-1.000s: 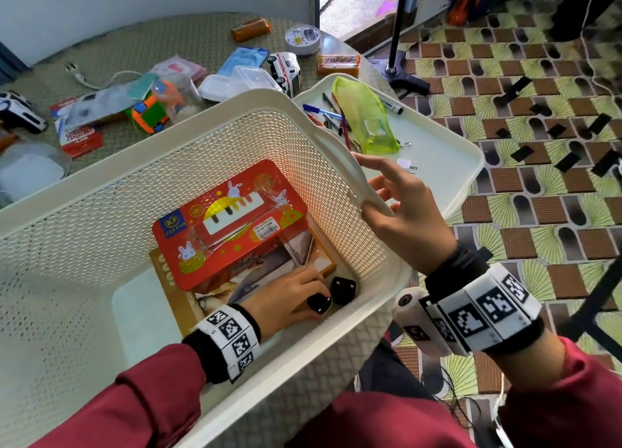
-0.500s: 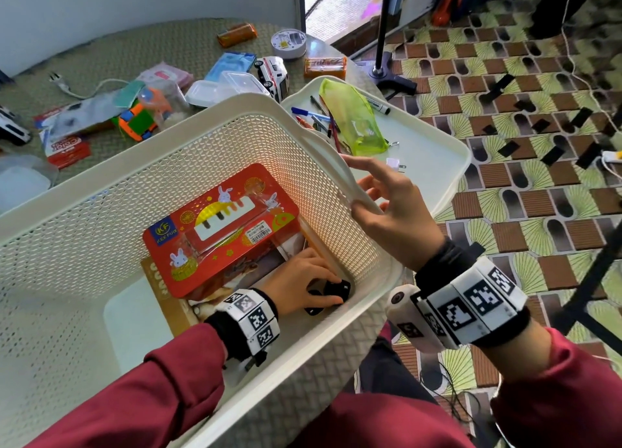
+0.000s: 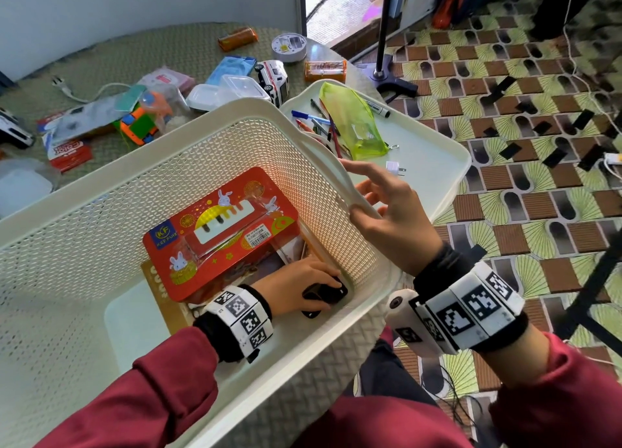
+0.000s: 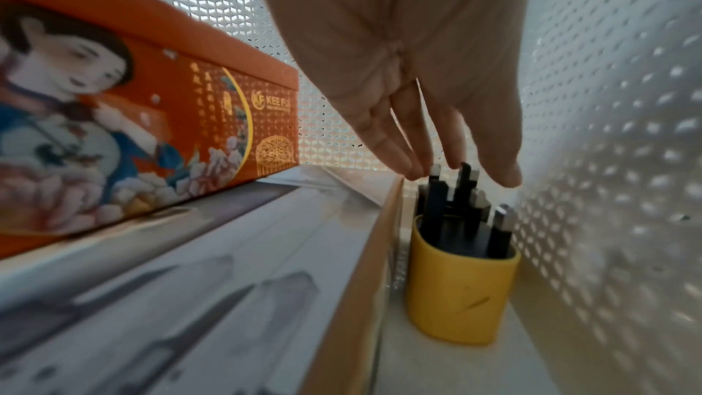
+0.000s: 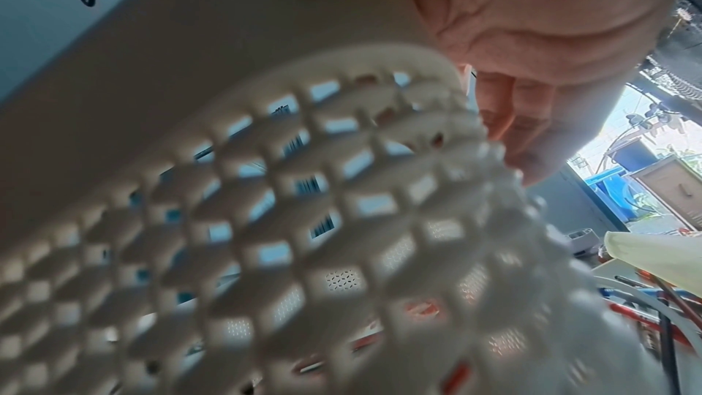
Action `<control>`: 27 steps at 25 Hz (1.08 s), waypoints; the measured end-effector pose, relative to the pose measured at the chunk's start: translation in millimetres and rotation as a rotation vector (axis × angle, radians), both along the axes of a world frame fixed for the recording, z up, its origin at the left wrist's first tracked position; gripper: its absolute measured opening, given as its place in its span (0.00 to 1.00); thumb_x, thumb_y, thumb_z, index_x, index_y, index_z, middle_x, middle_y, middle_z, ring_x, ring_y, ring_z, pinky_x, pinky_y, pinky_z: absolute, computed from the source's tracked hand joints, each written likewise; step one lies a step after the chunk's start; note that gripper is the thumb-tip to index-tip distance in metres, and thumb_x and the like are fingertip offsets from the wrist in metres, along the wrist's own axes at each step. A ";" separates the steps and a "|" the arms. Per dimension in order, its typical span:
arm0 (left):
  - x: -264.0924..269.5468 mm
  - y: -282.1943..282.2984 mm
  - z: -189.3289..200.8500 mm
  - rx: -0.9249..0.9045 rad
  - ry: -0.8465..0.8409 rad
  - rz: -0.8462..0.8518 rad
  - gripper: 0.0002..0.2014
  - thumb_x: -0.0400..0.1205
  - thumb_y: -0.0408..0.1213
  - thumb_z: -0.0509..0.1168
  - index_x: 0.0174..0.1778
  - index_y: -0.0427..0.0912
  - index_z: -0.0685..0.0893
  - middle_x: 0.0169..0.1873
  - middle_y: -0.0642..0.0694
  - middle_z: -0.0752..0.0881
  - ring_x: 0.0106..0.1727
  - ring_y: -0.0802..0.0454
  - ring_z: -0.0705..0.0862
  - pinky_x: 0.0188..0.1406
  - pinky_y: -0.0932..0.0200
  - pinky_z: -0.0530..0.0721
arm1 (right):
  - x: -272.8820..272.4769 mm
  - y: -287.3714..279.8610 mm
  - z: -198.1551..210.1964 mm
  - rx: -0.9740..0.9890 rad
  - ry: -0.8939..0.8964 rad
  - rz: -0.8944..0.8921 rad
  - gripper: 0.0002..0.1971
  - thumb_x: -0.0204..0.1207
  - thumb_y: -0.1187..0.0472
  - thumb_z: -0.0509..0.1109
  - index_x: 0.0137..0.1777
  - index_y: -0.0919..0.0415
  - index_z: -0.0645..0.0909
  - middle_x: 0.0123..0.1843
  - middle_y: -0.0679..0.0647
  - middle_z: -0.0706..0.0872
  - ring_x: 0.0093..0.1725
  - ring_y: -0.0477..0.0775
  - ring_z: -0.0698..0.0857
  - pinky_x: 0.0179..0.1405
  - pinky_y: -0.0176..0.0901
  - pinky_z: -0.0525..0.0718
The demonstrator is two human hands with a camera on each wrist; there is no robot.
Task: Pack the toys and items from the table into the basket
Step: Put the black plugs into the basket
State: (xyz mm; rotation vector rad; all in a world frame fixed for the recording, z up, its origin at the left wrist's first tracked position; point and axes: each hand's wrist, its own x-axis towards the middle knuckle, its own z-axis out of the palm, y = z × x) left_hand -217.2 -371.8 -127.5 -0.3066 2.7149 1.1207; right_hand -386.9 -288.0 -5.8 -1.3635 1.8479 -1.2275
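Two plugs (image 4: 461, 254) — yellow body (image 4: 455, 296) visible only from left wrist.

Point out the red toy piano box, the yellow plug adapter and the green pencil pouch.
red toy piano box (image 3: 215, 225): head view, on its printed top face.
yellow plug adapter (image 4: 455, 290): left wrist view, on its yellow body below the prongs.
green pencil pouch (image 3: 353, 121): head view, on its translucent middle.

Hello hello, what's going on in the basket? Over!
Left hand down in basket, fingertips touching black plugs. Right hand grips basket rim. Red box close beside. Toys wait on table.
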 end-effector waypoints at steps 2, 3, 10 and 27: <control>9.2 -3.2 3.4 -0.003 0.023 0.034 0.25 0.74 0.46 0.75 0.66 0.44 0.83 0.64 0.47 0.81 0.66 0.53 0.74 0.68 0.58 0.73 | -0.7 -0.2 -0.8 -0.003 -0.001 -0.002 0.27 0.72 0.72 0.69 0.71 0.52 0.75 0.38 0.42 0.78 0.35 0.39 0.79 0.30 0.24 0.78; 14.3 -5.6 5.6 -0.027 -0.002 0.033 0.26 0.72 0.47 0.76 0.65 0.45 0.83 0.62 0.48 0.80 0.64 0.54 0.74 0.66 0.58 0.74 | -0.7 -0.2 -1.0 -0.002 -0.003 -0.004 0.27 0.72 0.72 0.69 0.70 0.52 0.75 0.38 0.41 0.78 0.35 0.39 0.79 0.30 0.24 0.77; 29.8 6.4 -5.9 -0.252 0.098 -0.076 0.12 0.71 0.35 0.77 0.50 0.39 0.89 0.44 0.42 0.84 0.45 0.45 0.85 0.42 0.51 0.87 | 0.1 -0.5 0.1 0.004 -0.019 0.008 0.27 0.73 0.72 0.69 0.71 0.54 0.75 0.38 0.43 0.78 0.36 0.43 0.80 0.30 0.28 0.81; 9.4 -6.7 8.5 0.021 0.073 0.167 0.16 0.77 0.41 0.73 0.60 0.41 0.86 0.55 0.49 0.84 0.54 0.55 0.82 0.58 0.59 0.81 | -0.2 0.0 -1.6 0.005 -0.021 0.014 0.27 0.73 0.72 0.69 0.72 0.53 0.74 0.38 0.44 0.79 0.36 0.42 0.81 0.31 0.31 0.83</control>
